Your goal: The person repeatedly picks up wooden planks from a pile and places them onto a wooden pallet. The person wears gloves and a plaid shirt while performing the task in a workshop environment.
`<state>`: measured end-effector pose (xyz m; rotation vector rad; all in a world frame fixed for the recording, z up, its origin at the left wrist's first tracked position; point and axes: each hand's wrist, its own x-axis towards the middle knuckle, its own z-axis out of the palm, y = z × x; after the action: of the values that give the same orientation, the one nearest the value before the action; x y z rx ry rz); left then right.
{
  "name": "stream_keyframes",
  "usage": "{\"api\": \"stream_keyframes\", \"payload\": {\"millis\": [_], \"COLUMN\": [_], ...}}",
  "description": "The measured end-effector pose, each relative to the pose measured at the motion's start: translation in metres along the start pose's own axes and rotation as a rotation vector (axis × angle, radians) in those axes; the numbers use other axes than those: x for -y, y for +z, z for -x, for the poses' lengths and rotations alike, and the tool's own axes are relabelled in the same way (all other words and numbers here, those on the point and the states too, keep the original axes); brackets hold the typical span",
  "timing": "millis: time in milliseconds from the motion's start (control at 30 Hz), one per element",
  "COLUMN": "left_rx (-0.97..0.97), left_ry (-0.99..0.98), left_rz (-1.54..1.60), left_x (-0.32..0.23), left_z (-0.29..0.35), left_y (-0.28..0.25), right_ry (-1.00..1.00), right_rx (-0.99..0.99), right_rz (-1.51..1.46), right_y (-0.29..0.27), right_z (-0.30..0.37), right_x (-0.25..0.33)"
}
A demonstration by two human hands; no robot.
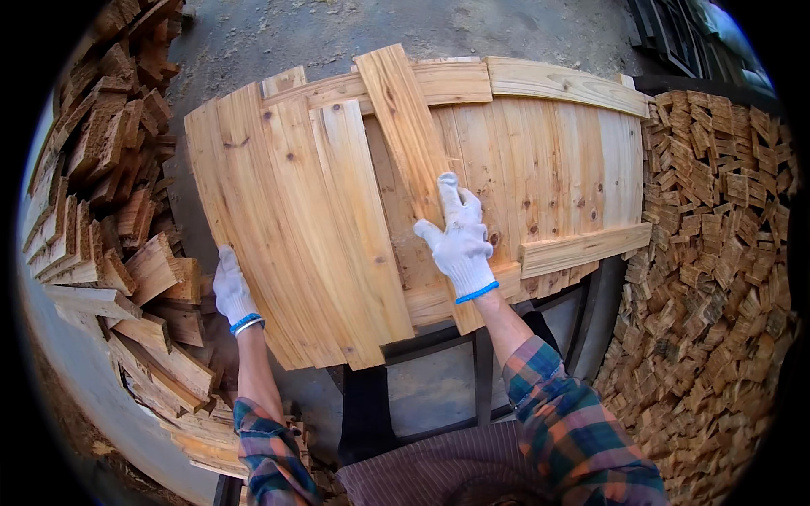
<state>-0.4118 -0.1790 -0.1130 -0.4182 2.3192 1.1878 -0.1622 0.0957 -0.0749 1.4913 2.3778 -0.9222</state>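
My right hand (462, 240), in a white knitted glove with a blue cuff, is on a loose wooden plank (401, 118). Its thumb lies at the plank's left edge and the other fingers at its right. This plank slants across a gap in a row of light wooden planks (287, 228), partly covering a lower crosspiece (428, 305). My left hand (231, 291), gloved alike, rests along the outer edge of the leftmost plank with its fingers stretched out. Two upper crosspieces (565, 84) and a lower right crosspiece (586, 250) lie over the planks.
A dark metal frame (483, 371) shows beneath the planks. Rough wood offcuts are heaped on the left (126, 219), and a tall stack of small wood pieces (709, 278) stands on the right. Beyond lies a dusty concrete floor (405, 29), with dark slats (666, 42) at the far right.
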Motion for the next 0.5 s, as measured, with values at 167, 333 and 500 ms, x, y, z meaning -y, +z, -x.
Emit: {"api": "stream_keyframes", "payload": {"millis": [167,333,500], "left_rx": [-0.090,-0.062,-0.155], "left_ry": [0.040,-0.027,0.130], "left_rz": [-0.053,-0.075,-0.197], "left_x": [0.003,-0.003,0.000], "left_z": [0.005,0.008,0.019], "left_y": [0.011,0.011,0.024], "right_ry": [-0.101,-0.148,-0.465], "right_rx": [-0.022,-0.005,-0.107], "right_rz": [-0.165,-0.199,-0.141], "right_y": [0.026,0.024,0.035], "right_z": [0.014,0.011,0.001], "right_x": [0.013,0.006,-0.025]}}
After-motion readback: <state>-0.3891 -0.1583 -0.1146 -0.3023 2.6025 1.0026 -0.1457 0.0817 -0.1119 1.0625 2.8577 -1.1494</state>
